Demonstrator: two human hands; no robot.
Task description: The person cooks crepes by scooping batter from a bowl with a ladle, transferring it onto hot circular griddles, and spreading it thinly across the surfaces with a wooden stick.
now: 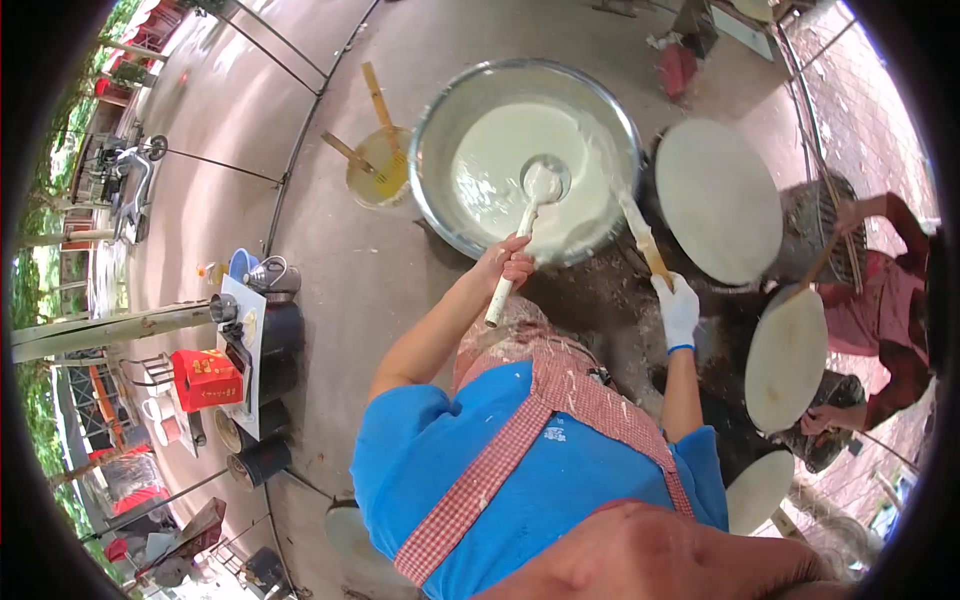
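My bare left hand [505, 262] is closed around the white handle of a ladle [543, 180]. The ladle's round bowl rests in white batter [500, 150] inside a wide metal basin [425, 185]. In a white glove, my right hand [677, 310] grips the wooden handle of a batter-coated spatula [640, 225]. The spatula's far end lies against the basin's right rim; its blade is hard to make out under the batter. Right of the basin is a large round griddle [718, 200] with a pale surface, close to my gloved hand.
A bowl of yellow liquid [375, 190] with two wooden-handled brushes stands left of the basin. Another person [880, 310] works at the right beside a second round griddle [787, 360]. A third griddle [760, 492] is below. At left, a red box [207, 380] sits beside dark buckets [262, 462].
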